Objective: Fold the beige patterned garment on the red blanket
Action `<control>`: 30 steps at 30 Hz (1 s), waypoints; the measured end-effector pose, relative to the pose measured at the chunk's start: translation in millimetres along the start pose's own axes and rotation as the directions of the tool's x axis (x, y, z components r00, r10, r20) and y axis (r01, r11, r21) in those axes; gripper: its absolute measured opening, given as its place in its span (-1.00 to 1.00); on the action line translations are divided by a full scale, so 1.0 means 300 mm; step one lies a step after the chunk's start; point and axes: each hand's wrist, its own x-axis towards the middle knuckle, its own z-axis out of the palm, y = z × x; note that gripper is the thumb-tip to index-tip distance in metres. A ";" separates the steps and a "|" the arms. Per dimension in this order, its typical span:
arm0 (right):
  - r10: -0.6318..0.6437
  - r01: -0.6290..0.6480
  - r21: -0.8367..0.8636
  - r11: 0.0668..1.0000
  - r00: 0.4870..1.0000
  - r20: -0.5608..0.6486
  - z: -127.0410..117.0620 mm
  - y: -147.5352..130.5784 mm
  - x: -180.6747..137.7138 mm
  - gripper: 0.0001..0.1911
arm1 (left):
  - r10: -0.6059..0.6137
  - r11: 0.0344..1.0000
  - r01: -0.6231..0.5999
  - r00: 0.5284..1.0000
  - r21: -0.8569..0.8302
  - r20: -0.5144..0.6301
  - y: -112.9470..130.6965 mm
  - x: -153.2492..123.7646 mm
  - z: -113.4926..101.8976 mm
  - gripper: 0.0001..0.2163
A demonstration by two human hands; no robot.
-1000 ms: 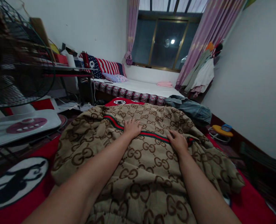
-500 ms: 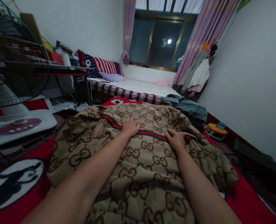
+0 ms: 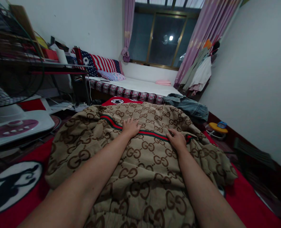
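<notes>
A beige jacket [image 3: 140, 172] with a brown letter pattern lies spread out in front of me, its gathered hem nearest to me. Across its upper part runs a green and red stripe [image 3: 152, 134]. My left hand [image 3: 131, 127] rests palm down on the cloth at the stripe, fingers stretched and apart. Farther right, my right hand [image 3: 177, 139] lies on the stripe too, with its fingers extended and nothing seen in them. Creases cross the jacket between my forearms. The undersides of both hands are hidden.
Under the jacket is a red cover [image 3: 247, 202] with black-and-white figures. A fan [image 3: 16, 123] stands at left, by a cluttered desk [image 3: 59, 70]. Jeans [image 3: 188, 106] lie beyond the jacket on the right. A bed [image 3: 135, 85] stands below the window; a yellow stool [image 3: 218, 127] is at right.
The view has shifted slightly, so the room appears a little farther left and up. Both hands stay in about the same places on the jacket.
</notes>
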 end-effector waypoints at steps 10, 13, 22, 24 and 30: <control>0.033 -0.033 0.007 0.999 0.999 0.002 -0.003 -0.007 0.000 -0.60 | 0.007 1.000 -0.006 1.000 -0.015 0.012 -0.002 0.000 -0.002 -0.53; 0.022 -0.022 0.011 1.000 1.000 -0.006 -0.002 -0.005 -0.004 -0.60 | 0.022 0.999 -0.021 1.000 -0.026 0.017 -0.004 -0.005 -0.010 -0.53; 0.006 -0.006 0.040 0.999 1.000 0.002 -0.001 -0.006 -0.016 -0.61 | 0.065 0.997 -0.064 0.998 -0.047 0.026 -0.007 -0.034 -0.030 -0.57; -0.001 0.002 0.056 0.998 1.000 -0.003 -0.009 -0.018 -0.015 -0.61 | 0.062 0.996 -0.060 0.998 -0.059 0.032 -0.005 -0.035 -0.036 -0.57; -0.053 0.075 0.032 0.997 0.898 -0.436 -0.099 -0.078 -0.017 -0.44 | -0.013 0.978 -0.055 0.945 -0.199 -0.326 0.011 -0.041 -0.120 -0.47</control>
